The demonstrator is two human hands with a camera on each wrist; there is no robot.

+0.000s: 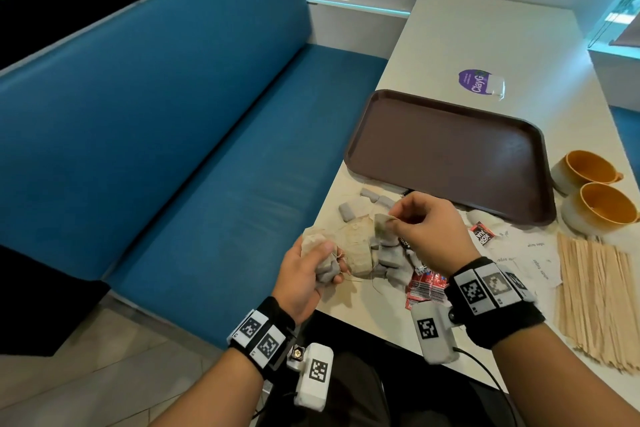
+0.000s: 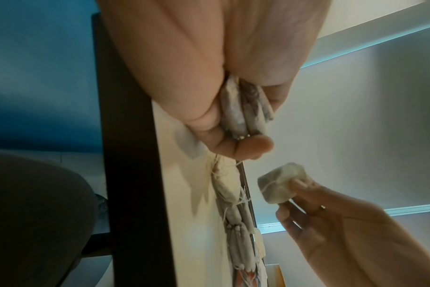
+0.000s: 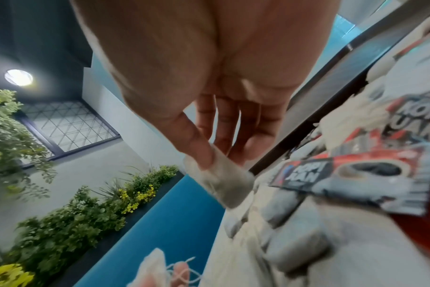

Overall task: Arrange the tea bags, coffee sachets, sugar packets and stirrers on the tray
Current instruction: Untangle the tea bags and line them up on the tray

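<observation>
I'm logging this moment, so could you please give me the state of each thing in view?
tray: empty, flat on the table
left hand: grips a bunch of tea bags
right hand: pinches one tea bag
tea bag pile: loose on the table
coffee sachets: on the table
stirrers: lying bundled
two cups: upright, empty

Both hands [image 1: 363, 243] above a heap of tea bags [image 1: 367, 253], each gripping some, beside a brown tray [image 1: 450, 149]

"KOPI JUAN" on coffee sachet [image 3: 351, 172]
</observation>
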